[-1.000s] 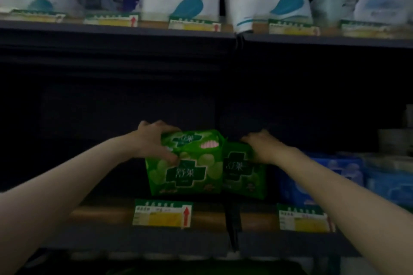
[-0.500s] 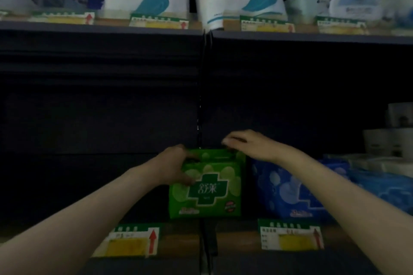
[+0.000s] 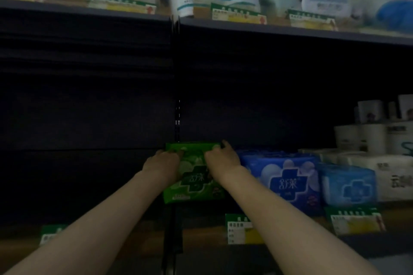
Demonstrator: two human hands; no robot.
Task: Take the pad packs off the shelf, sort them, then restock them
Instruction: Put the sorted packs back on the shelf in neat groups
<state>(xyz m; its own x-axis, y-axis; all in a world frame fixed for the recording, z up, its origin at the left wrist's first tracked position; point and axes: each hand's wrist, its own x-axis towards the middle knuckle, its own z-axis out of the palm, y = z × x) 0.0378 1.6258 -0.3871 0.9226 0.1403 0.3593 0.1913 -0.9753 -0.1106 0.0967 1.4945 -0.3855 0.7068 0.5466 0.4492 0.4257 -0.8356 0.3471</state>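
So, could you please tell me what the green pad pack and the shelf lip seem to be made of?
Green printed pad pack: seemingly soft, slightly glossy plastic film; it dents under both hands. Brown shelf lip: looks like matte wood-tone laminate or wood, too dim to be sure.

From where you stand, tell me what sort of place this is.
Most likely a shop aisle: price tags line the shelf edge, with packaged goods in rows, such as the green pad pack in both hands and blue packs beside it.

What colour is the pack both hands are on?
Green pad pack, dark green cross logo; head view.
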